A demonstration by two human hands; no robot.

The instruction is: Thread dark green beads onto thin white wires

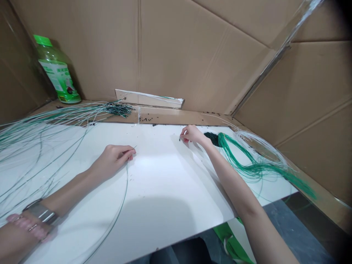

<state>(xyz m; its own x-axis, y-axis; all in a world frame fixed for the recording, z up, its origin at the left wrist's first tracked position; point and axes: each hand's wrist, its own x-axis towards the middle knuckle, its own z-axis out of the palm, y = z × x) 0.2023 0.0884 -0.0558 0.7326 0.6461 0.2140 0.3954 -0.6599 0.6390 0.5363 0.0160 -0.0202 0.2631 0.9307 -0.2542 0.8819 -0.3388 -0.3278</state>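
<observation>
My left hand (119,157) pinches a thin green and white cord (125,183) near its tip, and the rest of the cord curves down to the table's front edge. Farther right, my right hand (191,134) has its fingertips closed on a small dark bead (180,139) or beads just above the white tabletop. Beside my right wrist lies a heap of small dark beads (211,138). A bundle of green cords (242,157) lies looped to the right of that heap, partly behind my right forearm.
White cords (264,146) coil at the right. On the left, many cords with dark beaded ends (118,109) spread over the table (159,176). A green bottle (59,77) stands in the back left corner. Cardboard walls (178,47) enclose the back and sides.
</observation>
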